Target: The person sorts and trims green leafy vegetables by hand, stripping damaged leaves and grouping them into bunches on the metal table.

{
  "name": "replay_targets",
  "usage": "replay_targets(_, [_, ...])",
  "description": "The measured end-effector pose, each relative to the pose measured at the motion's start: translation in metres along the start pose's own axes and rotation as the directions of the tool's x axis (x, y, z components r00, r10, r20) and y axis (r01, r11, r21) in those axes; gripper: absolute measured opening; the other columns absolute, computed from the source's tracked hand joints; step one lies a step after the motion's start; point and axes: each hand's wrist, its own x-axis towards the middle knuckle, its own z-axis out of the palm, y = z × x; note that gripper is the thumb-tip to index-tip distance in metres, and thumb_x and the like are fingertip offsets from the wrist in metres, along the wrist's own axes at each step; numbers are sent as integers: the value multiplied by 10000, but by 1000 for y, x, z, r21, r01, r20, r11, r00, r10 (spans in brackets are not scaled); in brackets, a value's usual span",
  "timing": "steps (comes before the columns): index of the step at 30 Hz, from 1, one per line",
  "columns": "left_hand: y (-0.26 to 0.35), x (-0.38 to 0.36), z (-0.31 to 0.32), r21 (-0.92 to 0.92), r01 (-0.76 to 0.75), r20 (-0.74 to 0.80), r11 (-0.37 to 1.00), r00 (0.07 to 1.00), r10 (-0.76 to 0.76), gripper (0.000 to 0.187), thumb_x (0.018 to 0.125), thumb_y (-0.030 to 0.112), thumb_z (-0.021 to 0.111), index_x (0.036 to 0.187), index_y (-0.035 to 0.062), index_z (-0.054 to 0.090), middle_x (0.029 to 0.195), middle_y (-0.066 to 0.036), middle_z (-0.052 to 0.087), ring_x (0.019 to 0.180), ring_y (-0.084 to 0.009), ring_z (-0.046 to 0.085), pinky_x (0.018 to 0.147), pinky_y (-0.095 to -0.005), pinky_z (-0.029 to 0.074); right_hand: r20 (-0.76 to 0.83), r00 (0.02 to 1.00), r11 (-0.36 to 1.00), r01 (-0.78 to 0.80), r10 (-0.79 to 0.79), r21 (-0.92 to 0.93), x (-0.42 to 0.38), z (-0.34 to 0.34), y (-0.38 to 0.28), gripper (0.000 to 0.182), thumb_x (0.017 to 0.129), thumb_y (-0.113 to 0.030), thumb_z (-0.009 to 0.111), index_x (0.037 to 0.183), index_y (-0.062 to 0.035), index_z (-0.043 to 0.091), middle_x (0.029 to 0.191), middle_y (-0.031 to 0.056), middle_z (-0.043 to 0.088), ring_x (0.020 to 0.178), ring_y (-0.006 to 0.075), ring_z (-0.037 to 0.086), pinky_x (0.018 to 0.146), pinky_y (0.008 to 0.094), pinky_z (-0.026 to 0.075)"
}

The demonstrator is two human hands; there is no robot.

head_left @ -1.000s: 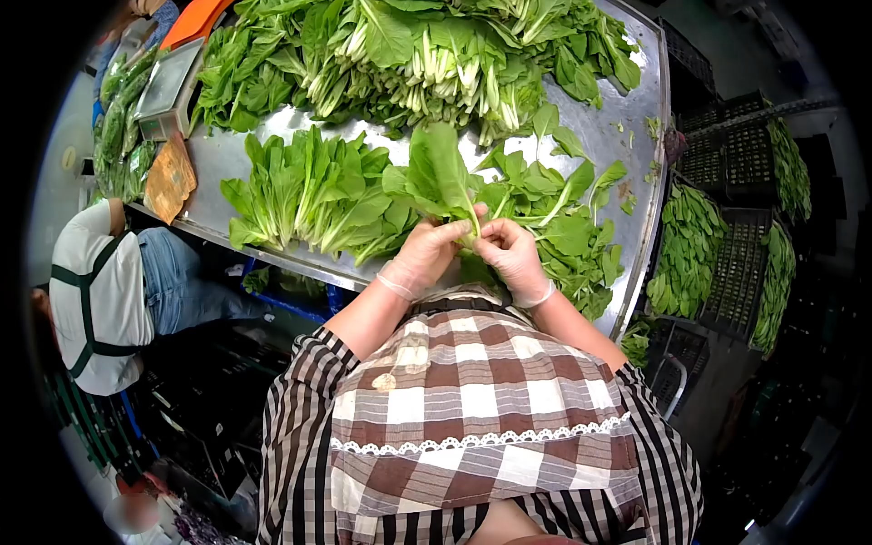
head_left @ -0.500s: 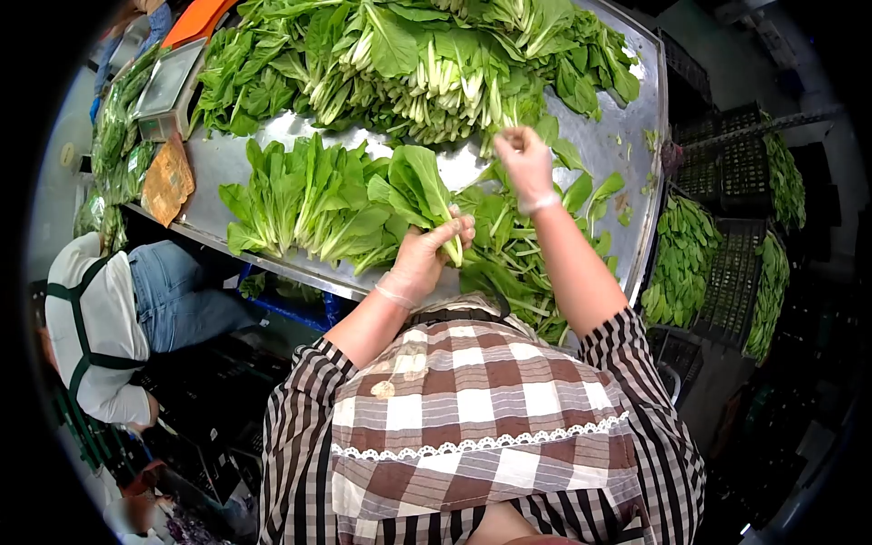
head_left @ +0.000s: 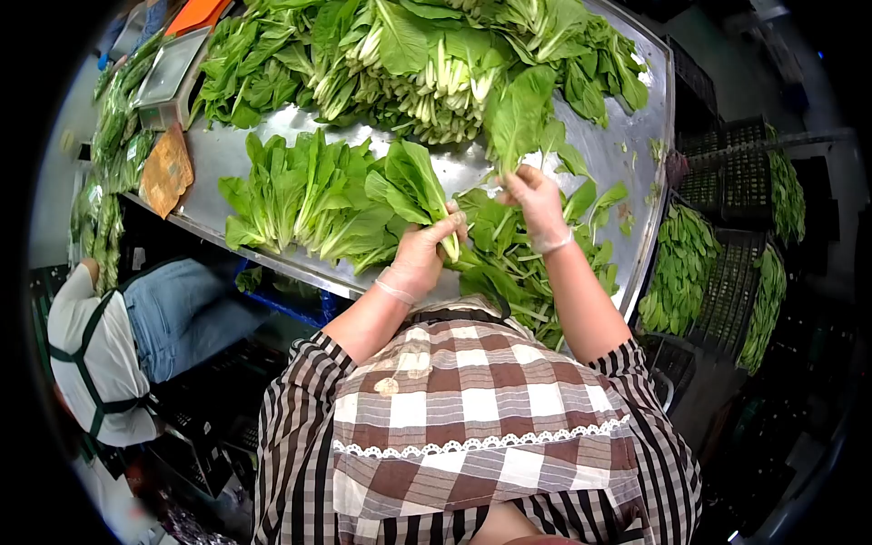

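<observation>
One co-worker (head_left: 98, 350) in a white top leans at the left. On the metal table (head_left: 213, 168) lies a row of leafy greens (head_left: 304, 195). Beside it, the left hand (head_left: 420, 256) curls its fingers round a small green bunch (head_left: 413, 184). A large pile (head_left: 431, 77) fills the far middle. The right hand (head_left: 538, 207) pinches a broad leafy stalk (head_left: 520, 118) near loose leaves (head_left: 502, 238). Black crates (head_left: 729, 283) stand far right.

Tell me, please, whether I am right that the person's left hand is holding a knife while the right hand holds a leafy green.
That is wrong about what the left hand holds: the head view shows a bunch of greens there. The right hand does hold a leafy green.
</observation>
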Motion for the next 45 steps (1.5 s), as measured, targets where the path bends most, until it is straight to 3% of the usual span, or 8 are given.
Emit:
replay_targets(6, [-1,-2,15,29,-3,-19,1000,1000,4,270,871,90,707,1109,53,585,1035,-65,660,916,-164,638,835,-322,532,74,996,985,41,-54,170,-48,-1,28,208,925,-147,663,1029,34,651,874,72,700,678,95,590,653,232,498])
replay_targets(11, [-7,-5,15,94,-53,-2,994,999,54,388,853,74,721,1206,34,563,1112,-69,651,1009,-166,627,867,-321,518,23,988,983,152,-150,-102,-69,12,42,179,836,-125,742,956,-11,675,774,22,666,621,71,560,588,225,475])
replay_targets(17, [-12,-6,6,151,-39,-4,988,999,40,450,838,65,728,1242,-1,541,1131,-78,647,1028,-204,622,922,-360,494,57,943,782,306,-329,-544,-82,25,27,211,783,-171,768,907,-39,662,732,19,649,615,68,579,581,240,492])
replay_targets(20, [-13,-6,5,98,-57,-37,994,997,61,433,844,56,716,1238,1,546,1138,-86,651,1028,-206,626,924,-353,495,78,972,905,233,-220,-356,-84,26,31,218,829,-175,749,956,-29,649,771,21,653,654,74,595,585,236,481])
replay_targets(24, [-15,-5,-2,38,-67,-11,997,998,68,413,857,35,690,1243,7,547,1152,-102,655,1040,-212,631,923,-352,502,184,971,973,-182,154,145,-78,21,38,232,907,-171,707,1036,-6,608,863,27,647,697,75,560,586,224,434])
replay_targets(33, [-12,-11,7,-18,2,41,1000,999,-1,413,860,22,683,1248,4,543,1133,-102,658,1039,-221,632,924,-348,508,246,969,880,-117,0,460,-85,18,64,200,860,-107,753,943,-59,577,812,-20,572,711,73,522,638,217,426])
replay_targets(39, [-14,-10,11,146,-37,-24,989,999,41,447,849,42,712,1258,0,537,1144,-103,654,1049,-213,632,915,-348,507,112,978,984,170,-175,54,-91,25,55,251,833,-123,773,943,-47,560,830,-11,556,754,92,524,689,231,449])
replay_targets(45, [-11,-12,13,132,-19,-70,991,997,29,475,827,61,740,1252,1,535,1143,-90,640,1019,-198,624,878,-335,505,117,977,981,185,-176,-63,-86,23,60,234,836,-164,771,933,-42,597,833,-16,580,731,82,512,669,233,444])
